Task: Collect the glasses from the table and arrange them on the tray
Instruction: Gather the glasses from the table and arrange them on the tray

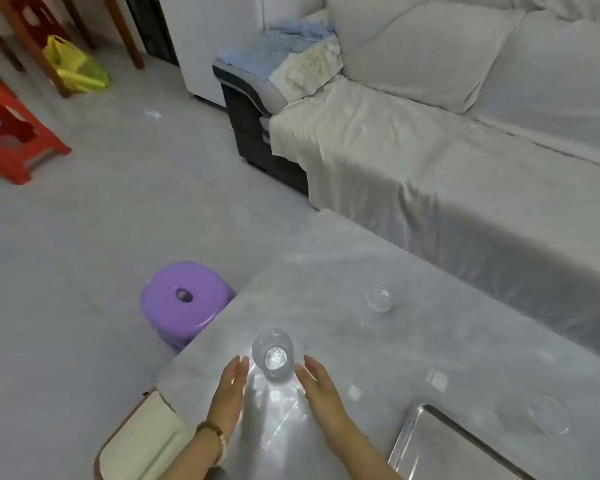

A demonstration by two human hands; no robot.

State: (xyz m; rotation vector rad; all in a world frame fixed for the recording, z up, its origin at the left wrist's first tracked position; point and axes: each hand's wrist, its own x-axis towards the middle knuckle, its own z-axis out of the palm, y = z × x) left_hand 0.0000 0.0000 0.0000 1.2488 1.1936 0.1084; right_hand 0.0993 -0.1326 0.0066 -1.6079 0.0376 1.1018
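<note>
A clear drinking glass (273, 354) stands upright on the grey marble table (343, 271), near its left edge. My left hand (230, 393) lies flat just left of it, fingers straight, holding nothing. My right hand (321, 393) is just right of the glass, also open and empty. Neither hand touches the glass. A second clear glass (379, 298) stands farther back on the table. A third glass (548, 414) stands at the right, behind the metal tray (409, 441), whose corner shows at the bottom right.
A purple plastic stool (184, 303) stands on the floor against the table's left edge. A sofa with a pale cover (465, 161) runs behind the table. A cream cushioned seat (142, 441) is at the bottom left. A red stool (11, 133) stands far left.
</note>
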